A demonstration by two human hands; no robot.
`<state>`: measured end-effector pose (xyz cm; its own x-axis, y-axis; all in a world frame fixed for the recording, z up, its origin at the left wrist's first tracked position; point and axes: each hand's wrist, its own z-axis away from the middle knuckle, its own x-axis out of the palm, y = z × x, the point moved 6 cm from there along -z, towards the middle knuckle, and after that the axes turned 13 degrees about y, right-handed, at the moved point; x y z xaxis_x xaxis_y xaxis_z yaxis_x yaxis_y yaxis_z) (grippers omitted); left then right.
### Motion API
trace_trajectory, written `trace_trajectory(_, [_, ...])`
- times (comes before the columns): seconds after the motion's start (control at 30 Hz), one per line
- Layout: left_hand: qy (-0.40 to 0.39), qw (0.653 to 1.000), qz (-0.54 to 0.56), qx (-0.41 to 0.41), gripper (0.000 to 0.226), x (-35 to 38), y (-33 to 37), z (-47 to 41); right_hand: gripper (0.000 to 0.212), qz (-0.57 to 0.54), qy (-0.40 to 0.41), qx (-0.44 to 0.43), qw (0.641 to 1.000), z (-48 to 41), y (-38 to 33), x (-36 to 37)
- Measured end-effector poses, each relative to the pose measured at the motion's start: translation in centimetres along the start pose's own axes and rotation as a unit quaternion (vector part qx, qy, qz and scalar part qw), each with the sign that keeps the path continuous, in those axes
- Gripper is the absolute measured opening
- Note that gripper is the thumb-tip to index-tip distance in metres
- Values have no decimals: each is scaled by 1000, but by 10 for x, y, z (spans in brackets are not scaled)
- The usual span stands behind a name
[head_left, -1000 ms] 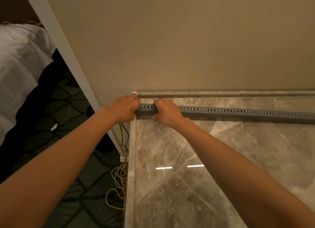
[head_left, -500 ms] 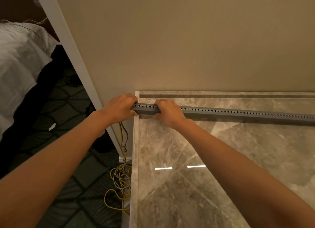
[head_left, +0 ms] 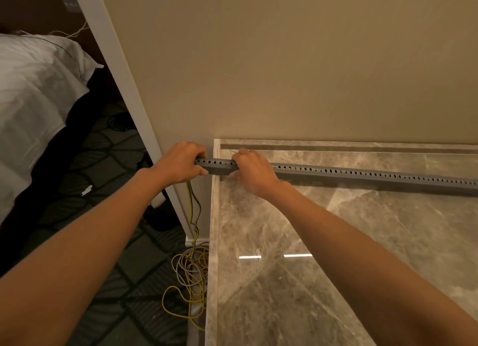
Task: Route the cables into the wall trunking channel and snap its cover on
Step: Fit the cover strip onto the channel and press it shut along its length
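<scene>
Trunking (head_left: pixel 362 176) runs left-right along the tabletop (head_left: pixel 336 242), its left end pinched by both hands' fingers, left hand (head_left: pixel 178 164) outermost, right hand (head_left: pixel 252 173) beside it (cables (head_left: pixel 192 270) hang below).

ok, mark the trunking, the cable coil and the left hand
trunking (head_left: pixel 362 178): head view, perforated top face, mid-length
cable coil (head_left: pixel 190 273): head view, yellow and grey loops on the floor
left hand (head_left: pixel 178 164): head view, back of the hand
</scene>
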<state>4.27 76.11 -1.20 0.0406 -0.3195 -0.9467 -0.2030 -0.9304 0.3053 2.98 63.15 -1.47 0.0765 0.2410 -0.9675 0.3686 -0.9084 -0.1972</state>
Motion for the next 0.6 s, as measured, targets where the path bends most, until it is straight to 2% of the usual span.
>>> trace_trajectory(0.27, [-21,999,-38,-4,21,-2,8,-2,24,-29,-4,26,999,-2,6,-4])
trace_trajectory(0.37, [-20,997,-72,6,27,-2,20,-1,23,-23,-4,25,999,3,15,-3])
trace_trajectory(0.47, [-16,994,-100,46,33,0,43,-5,26,-1,2,45,999,16,43,-6])
trace_trajectory(0.6, [-31,985,-115,128,29,19,97,-13,37,23,15,79,997,47,97,-20])
